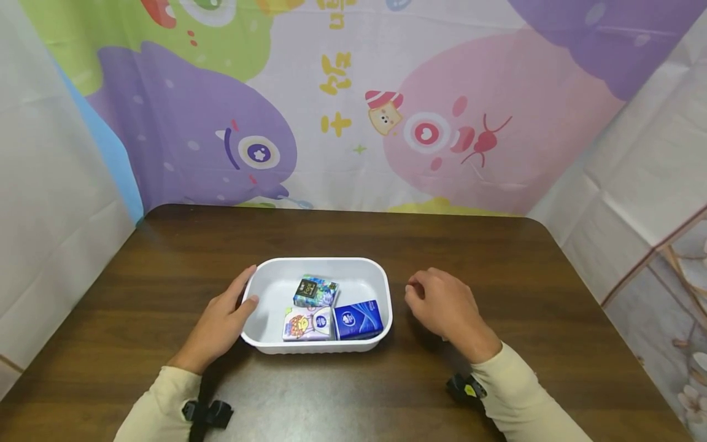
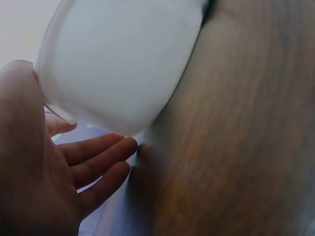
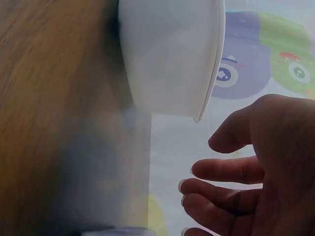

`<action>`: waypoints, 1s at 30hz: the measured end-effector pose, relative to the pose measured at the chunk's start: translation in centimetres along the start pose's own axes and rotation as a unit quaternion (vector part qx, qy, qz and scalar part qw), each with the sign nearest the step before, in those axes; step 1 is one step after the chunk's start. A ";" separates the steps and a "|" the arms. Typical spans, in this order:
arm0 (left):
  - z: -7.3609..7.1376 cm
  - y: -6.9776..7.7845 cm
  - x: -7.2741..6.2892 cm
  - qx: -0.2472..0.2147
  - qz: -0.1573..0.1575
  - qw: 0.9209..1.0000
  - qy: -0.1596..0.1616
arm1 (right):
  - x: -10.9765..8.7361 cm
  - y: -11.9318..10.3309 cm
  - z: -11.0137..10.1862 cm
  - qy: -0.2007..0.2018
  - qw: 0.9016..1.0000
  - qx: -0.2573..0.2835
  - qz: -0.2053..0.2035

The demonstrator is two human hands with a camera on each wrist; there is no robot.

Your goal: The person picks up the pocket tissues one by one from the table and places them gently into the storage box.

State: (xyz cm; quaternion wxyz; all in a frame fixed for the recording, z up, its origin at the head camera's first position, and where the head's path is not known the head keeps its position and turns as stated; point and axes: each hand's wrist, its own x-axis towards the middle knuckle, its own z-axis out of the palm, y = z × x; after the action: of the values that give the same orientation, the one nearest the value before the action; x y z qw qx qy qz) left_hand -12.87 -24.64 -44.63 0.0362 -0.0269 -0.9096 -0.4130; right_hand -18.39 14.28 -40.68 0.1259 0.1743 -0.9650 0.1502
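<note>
A white plastic tub (image 1: 317,348) stands on the table between the hands. Inside are three small tissue packs: a floral blue-green one (image 1: 323,293), a pale cartoon one (image 1: 308,323) and a deep blue one (image 1: 358,320). My left hand (image 1: 221,319) holds the tub's left end, thumb over the rim. Its other fingers lie against the outer wall, as the left wrist view shows. To the right of the tub, my right hand (image 1: 444,304) hovers apart from it. Its fingers (image 3: 226,169) are loosely bent with nothing between them.
The brown wooden table (image 1: 331,399) reaches back to a cartoon-printed cloth (image 1: 331,166). Pale sheets hang at both sides. At the bottom of the right wrist view shows the pale edge of an object (image 3: 118,231), mostly out of frame.
</note>
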 end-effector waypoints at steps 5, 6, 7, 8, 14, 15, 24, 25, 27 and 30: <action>0.0 0.0 -0.1 0.001 0.001 1.000 0.004 | -0.4 0.7 -0.2 -0.006 1.000 -0.011 0.004; 0.0 0.0 -0.1 0.000 0.002 1.000 0.005 | -0.4 0.8 -0.3 -0.006 1.000 -0.014 0.003; 0.1 0.0 -0.2 0.000 0.002 1.000 0.006 | -0.5 1.0 -0.3 -0.006 1.000 -0.015 0.003; 0.1 -0.1 -0.2 -0.001 0.003 1.000 0.006 | -0.6 1.1 -0.4 -0.006 1.000 -0.018 0.003; 0.2 -0.2 -0.1 0.005 0.013 1.000 0.010 | -1.0 2.1 -0.7 -0.017 0.999 -0.034 0.006; 0.2 -0.2 0.0 0.006 0.014 1.000 0.011 | -1.0 2.3 -0.7 -0.023 0.999 -0.038 0.006; 0.4 -0.3 0.0 0.010 0.012 1.000 0.017 | -1.1 3.1 -1.3 -0.089 0.992 -0.089 0.026; 0.4 -0.3 0.0 0.009 0.013 1.000 0.017 | -1.1 3.1 -1.4 -0.094 0.991 -0.092 0.032; 0.4 -0.3 0.0 0.010 0.013 1.000 0.017 | -1.1 3.1 -1.4 -0.105 0.989 -0.098 0.045; 0.2 -0.3 0.0 0.009 0.014 1.000 0.015 | -1.2 3.1 -1.5 -0.124 0.984 -0.103 0.071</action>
State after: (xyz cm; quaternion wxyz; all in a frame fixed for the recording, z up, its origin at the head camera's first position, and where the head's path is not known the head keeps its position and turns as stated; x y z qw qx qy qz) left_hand -12.95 -24.65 -44.99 0.0562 -0.0335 -0.9120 -0.4049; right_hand -18.15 17.88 -40.37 0.0114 0.1083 -0.9934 0.0363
